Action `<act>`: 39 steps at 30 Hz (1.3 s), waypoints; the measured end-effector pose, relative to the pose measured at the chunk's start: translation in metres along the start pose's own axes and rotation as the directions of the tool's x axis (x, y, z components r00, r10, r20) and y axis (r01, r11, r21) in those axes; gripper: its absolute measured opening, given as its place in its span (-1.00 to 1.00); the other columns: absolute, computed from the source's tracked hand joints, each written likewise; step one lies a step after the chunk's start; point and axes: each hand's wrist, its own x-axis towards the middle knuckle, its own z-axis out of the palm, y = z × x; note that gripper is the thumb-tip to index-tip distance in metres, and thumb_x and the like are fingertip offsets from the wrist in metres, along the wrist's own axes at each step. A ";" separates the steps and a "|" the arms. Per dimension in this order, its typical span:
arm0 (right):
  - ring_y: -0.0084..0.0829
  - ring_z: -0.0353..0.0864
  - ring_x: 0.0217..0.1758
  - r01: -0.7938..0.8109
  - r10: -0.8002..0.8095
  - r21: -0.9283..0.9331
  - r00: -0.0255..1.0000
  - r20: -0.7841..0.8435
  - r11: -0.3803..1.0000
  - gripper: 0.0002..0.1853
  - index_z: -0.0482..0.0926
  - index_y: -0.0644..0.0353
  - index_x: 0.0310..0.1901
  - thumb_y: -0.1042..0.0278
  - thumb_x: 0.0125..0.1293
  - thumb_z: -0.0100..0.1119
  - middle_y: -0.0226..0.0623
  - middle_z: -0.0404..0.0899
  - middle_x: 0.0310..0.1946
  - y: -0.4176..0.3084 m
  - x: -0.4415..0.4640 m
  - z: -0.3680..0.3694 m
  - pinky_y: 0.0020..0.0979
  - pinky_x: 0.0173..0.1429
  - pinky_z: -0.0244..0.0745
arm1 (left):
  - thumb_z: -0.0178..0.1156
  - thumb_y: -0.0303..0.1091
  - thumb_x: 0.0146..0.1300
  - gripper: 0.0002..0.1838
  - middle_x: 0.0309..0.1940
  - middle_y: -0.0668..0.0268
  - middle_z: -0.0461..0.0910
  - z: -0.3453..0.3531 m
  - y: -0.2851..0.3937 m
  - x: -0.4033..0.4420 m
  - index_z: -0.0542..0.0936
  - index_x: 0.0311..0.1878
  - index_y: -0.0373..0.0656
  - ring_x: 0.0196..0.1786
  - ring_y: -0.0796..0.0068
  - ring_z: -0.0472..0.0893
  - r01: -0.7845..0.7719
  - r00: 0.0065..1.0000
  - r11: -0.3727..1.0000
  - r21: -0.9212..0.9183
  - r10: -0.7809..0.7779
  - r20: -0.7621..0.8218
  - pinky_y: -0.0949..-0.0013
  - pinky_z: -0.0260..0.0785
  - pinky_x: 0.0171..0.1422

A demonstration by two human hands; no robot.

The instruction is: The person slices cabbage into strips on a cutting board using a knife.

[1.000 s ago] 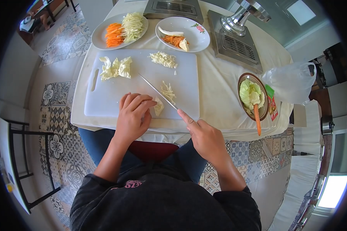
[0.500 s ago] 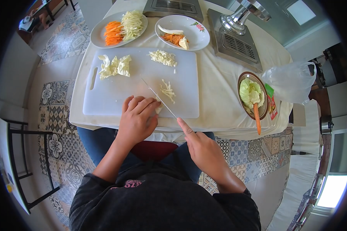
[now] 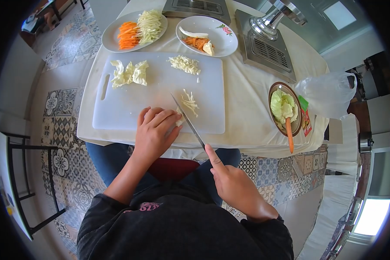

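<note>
My left hand [image 3: 155,129] presses a pale piece of cabbage [image 3: 179,121] onto the white cutting board [image 3: 130,110], its fingers bent over it and hiding most of it. In my right hand [image 3: 232,180] is a knife [image 3: 188,120], the index finger stretched along its spine and the blade slanting up-left just right of the held piece. Thin cabbage shreds [image 3: 189,104] lie right of the blade. Farther back on the board are a heap of chopped cabbage [image 3: 184,64] and some loose cabbage leaves [image 3: 130,73].
Behind the board stand a plate [image 3: 110,41] of shredded carrot and cabbage and a flowered plate [image 3: 226,41] with scraps. A brown-rimmed bowl [image 3: 271,93] holds cabbage and a carrot [image 3: 289,136]. Metal stoves [image 3: 268,54], a plastic bag [image 3: 327,93] and a distant person [image 3: 41,21] are also visible.
The knife has shifted slightly right, away from the left fingers, and its blade face shows more. My right hand has moved a little right and down; the left stays almost still.
</note>
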 end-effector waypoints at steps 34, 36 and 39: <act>0.09 0.64 -0.44 -0.029 0.029 -0.004 0.997 -0.072 1.000 -0.29 0.12 -0.08 0.61 0.42 0.46 0.06 0.07 0.62 -0.43 0.009 0.040 0.014 0.02 -0.29 0.53 | 0.45 -0.30 0.10 -0.67 0.01 0.37 0.67 -0.009 0.004 -0.001 0.70 -0.03 -0.05 0.11 0.24 0.59 0.034 0.999 0.997 -0.064 -0.033 0.020 0.02 0.28 0.36; 0.13 0.64 -0.37 -0.048 0.057 0.155 0.997 -0.053 0.987 -0.31 0.12 -0.07 0.60 0.40 0.49 0.05 0.10 0.63 -0.39 0.007 0.041 0.009 0.04 -0.21 0.50 | 0.43 -0.30 0.13 -0.68 0.02 0.37 0.68 -0.003 0.000 -0.002 0.70 -0.02 -0.05 0.11 0.24 0.59 0.023 1.000 0.999 -0.028 -0.022 0.015 0.05 0.29 0.34; 0.17 0.63 -0.31 -0.069 0.082 0.219 0.995 -0.053 0.973 -0.33 0.12 -0.04 0.60 0.39 0.50 0.04 0.13 0.63 -0.36 0.007 0.041 0.009 0.06 -0.17 0.45 | 0.42 -0.31 0.16 -0.69 0.01 0.37 0.69 -0.001 0.001 -0.002 0.70 -0.01 -0.04 0.10 0.24 0.59 0.034 0.999 0.999 -0.010 -0.034 0.006 0.08 0.30 0.33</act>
